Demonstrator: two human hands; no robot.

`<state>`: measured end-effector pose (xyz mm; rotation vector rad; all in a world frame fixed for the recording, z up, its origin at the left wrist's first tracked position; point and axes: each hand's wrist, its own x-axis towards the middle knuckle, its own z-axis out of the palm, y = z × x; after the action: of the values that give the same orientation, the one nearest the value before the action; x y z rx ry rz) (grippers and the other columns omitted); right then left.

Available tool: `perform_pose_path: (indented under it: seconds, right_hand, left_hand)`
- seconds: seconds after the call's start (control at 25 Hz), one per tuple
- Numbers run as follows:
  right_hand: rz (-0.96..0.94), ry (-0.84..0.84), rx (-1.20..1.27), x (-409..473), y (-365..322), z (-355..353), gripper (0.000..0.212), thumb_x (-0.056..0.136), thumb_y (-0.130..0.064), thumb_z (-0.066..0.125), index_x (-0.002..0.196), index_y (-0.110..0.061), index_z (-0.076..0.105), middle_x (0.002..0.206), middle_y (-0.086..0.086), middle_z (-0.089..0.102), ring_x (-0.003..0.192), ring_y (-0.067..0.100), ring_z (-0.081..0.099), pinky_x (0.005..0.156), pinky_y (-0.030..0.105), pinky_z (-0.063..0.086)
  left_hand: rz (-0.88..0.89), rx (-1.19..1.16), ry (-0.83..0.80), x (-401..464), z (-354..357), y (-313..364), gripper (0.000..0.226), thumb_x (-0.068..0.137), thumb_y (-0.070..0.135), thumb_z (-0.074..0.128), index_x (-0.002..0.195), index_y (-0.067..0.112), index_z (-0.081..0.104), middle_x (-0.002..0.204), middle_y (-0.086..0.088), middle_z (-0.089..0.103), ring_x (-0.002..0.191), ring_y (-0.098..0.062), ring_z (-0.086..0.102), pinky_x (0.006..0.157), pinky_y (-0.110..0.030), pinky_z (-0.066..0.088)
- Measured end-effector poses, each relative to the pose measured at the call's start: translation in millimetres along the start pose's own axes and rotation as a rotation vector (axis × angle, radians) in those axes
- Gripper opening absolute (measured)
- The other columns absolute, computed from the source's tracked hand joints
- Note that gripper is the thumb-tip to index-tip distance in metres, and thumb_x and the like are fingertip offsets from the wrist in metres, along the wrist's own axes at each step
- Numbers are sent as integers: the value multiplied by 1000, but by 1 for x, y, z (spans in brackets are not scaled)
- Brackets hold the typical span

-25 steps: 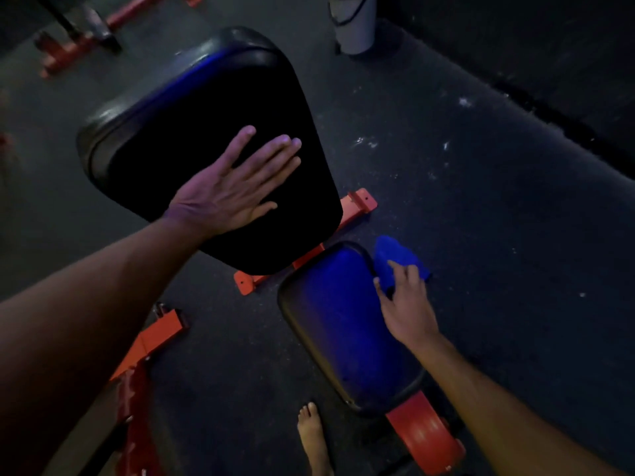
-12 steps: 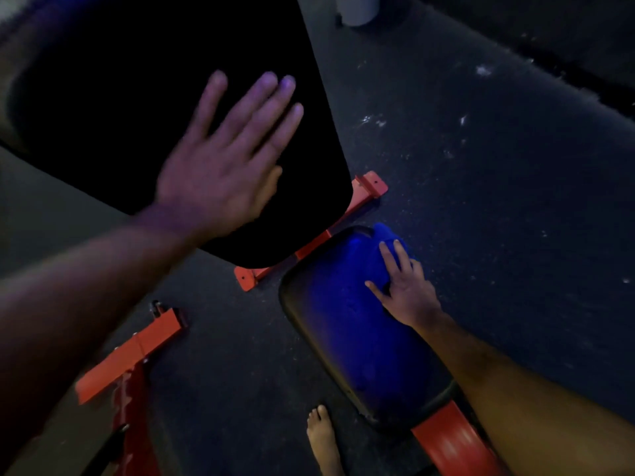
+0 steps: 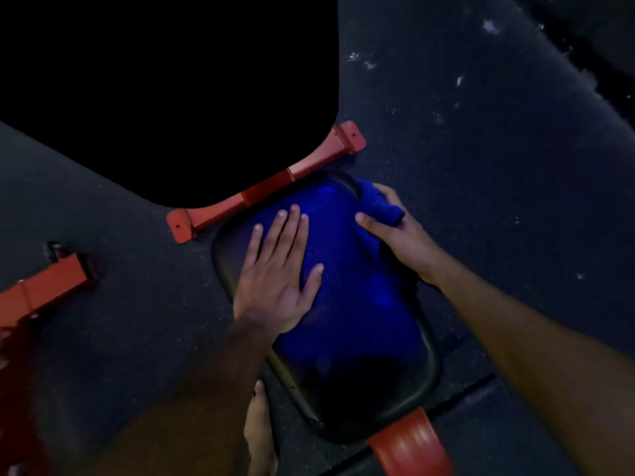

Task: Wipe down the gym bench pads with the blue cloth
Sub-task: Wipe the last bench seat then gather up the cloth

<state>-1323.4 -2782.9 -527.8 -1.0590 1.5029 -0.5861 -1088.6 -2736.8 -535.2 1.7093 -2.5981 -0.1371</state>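
Seat pad (image 3: 343, 321): left hand (image 3: 275, 286) flat, fingers spread; right hand (image 3: 395, 231) gripping cloth (image 3: 378, 207) at far edge; back pad (image 3: 171, 97), red frame (image 3: 268, 190) beyond.

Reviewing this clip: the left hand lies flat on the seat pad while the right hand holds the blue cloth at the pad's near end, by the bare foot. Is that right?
Not quite. The head view shows the right hand holding the cloth at the seat pad's far end, by the red crossbar, not near the foot. The left hand does lie flat on the pad.
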Motion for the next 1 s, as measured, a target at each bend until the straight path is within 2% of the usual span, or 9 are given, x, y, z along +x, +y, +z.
perform_pose_path:
  seconds: [0.08,0.2,0.32,0.4,0.44,0.56,0.68,0.84,1.0]
  right_hand:
    - [22,-12,49,26,-11,-2,50,82,-56,70,129,-49,54,125,-13,66,117,10,62,109,39,45]
    - [66,-80,64,48,-29,-5,28,89,-46,68,117,-39,66,112,-9,72,108,11,67,100,32,50]
    - [52,-27,65,30,-32,-3,34,91,-45,67,123,-38,63,110,-19,69,101,-2,64,103,24,47]
    - [60,21,113,-9,-17,-2,44,92,-42,66,133,-46,50,113,-30,60,100,-14,57,99,9,41]
    - [74,38,137,-34,0,-2,50,92,-44,66,138,-48,46,119,-31,58,104,-15,55,99,8,39]
    - [138,60,146,-127,53,-2,50,84,-60,67,132,-55,52,131,-26,59,124,-2,54,108,26,38]
    - [251,99,139,-174,79,-6,40,83,-59,67,122,-51,60,122,-23,66,124,5,57,107,28,41]
    - [136,-77,15,-104,45,-13,53,91,-58,58,141,-57,39,132,-22,58,118,1,58,101,31,46]
    - [-21,-16,-174,12,-7,-4,49,94,-59,52,139,-40,43,127,-3,62,114,19,61,103,41,47]
  left_hand:
    - [4,-8,-16,1,1,-1,73,104,51,23,163,9,13,172,-6,8,159,-19,3,128,-49,8]
    - [7,4,-27,-1,5,-2,74,103,49,26,163,9,15,172,-7,9,159,-20,6,127,-51,11]
    - [3,-1,-33,1,3,-3,74,101,49,25,163,9,15,172,-6,9,159,-20,6,127,-52,12]
    - [-3,0,-45,0,3,-1,75,101,49,25,163,9,16,172,-6,9,159,-21,6,127,-52,13]
    - [-3,2,-46,0,2,-2,75,101,49,26,163,8,16,172,-7,9,159,-21,7,127,-53,13]
    - [-9,18,-45,0,1,-2,74,101,48,26,163,8,16,172,-7,9,159,-22,7,127,-53,12]
    - [-5,31,-46,1,1,-1,74,102,47,26,163,8,15,172,-8,9,159,-22,7,127,-52,10]
    - [-5,29,-15,-1,2,0,73,101,47,25,163,7,17,171,-9,11,159,-23,8,127,-52,9]
    - [-4,26,-9,0,3,0,74,101,47,25,163,8,16,172,-8,9,159,-22,7,127,-51,8]
